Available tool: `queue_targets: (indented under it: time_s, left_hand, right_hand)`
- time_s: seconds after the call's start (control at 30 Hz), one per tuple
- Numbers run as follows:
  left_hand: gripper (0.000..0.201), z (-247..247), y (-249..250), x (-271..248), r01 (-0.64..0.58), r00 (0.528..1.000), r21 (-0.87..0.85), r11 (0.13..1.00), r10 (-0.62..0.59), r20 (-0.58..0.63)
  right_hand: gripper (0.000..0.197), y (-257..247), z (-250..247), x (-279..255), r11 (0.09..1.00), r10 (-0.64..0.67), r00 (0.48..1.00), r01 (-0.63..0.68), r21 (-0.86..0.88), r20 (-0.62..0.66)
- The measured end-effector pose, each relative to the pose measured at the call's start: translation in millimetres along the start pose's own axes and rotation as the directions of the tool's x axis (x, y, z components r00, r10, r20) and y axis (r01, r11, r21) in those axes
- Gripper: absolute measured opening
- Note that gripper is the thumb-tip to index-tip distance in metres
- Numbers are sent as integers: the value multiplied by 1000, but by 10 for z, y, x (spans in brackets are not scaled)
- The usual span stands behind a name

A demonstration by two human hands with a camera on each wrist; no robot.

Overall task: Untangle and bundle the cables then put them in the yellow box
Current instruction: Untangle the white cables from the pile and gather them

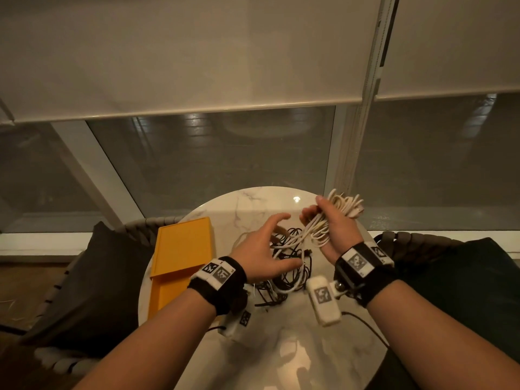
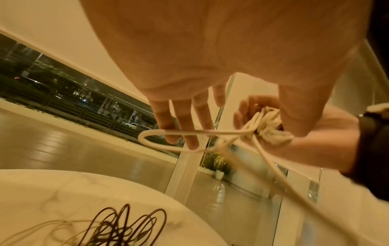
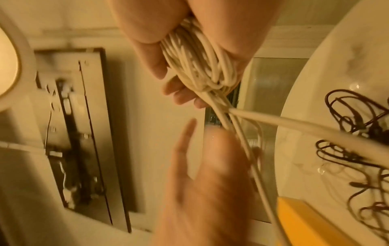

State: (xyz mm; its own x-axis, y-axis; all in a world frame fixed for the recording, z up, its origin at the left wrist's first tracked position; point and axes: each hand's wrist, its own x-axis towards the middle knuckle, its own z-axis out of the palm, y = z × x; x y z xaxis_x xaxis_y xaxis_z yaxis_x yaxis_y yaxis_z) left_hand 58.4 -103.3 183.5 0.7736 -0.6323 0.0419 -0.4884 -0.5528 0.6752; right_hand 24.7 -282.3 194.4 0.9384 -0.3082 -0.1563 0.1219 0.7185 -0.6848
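Right hand (image 1: 332, 220): fingers clamped on white cable coil (image 1: 344, 205), frame centre-right.
Left hand (image 1: 263, 250): fingers spread, nearer the loose tail (image 1: 292, 243) — trailing lower left.

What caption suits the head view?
Right hand grips coiled white cable; open left hand reaches in.
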Motion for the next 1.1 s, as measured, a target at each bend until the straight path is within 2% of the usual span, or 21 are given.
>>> queue_targets:
  time_s: [0.03,0.1,0.17,0.27,0.33,0.4,0.53,0.73,0.87,1.0,1.1]
  left_hand:
    - [76,22,-41,-16,3,1000,62,998,-4,22]
    - [42,71,-94,-24,-25,999,171,985,18,42]
    - [10,94,-119,-21,6,1000,157,988,-6,-5]
    - [18,46,-181,-6,80,989,-43,996,-85,-125]
    - [12,-36,-220,-3,80,979,-217,973,-118,-167]
    - [8,-124,-255,-2,71,975,-302,951,-130,-180]
    - [13,-201,-282,-3,48,972,-389,920,-133,-194]
    - [16,-239,-229,-74,67,995,-461,885,-94,-35]
    - [18,-259,-205,-61,117,993,-592,797,-99,63]
    - [25,-203,-189,-31,126,989,-581,804,-149,9]
    - [25,-141,-161,-5,93,989,-576,812,-141,-39]
  right_hand:
    - [18,-46,8,28,997,0,1000,0,78,1]
    - [25,-103,10,67,987,-7,1000,3,162,24]
    - [28,-127,15,81,986,-19,999,13,167,38]
    - [26,-182,-7,84,987,-23,999,17,163,33]
    - [16,-217,-56,82,980,4,1000,-7,197,17]
    - [11,-227,-117,71,976,21,1000,-25,215,19]
    - [18,-174,-169,46,973,44,998,-52,225,38]
    - [21,-198,-197,2,977,86,994,-96,188,61]
    - [22,-195,-261,-7,974,131,990,-138,181,48]
    - [22,-142,-302,-13,989,141,987,-143,22,76]
    - [23,-103,-307,-27,986,141,983,-130,-100,114]
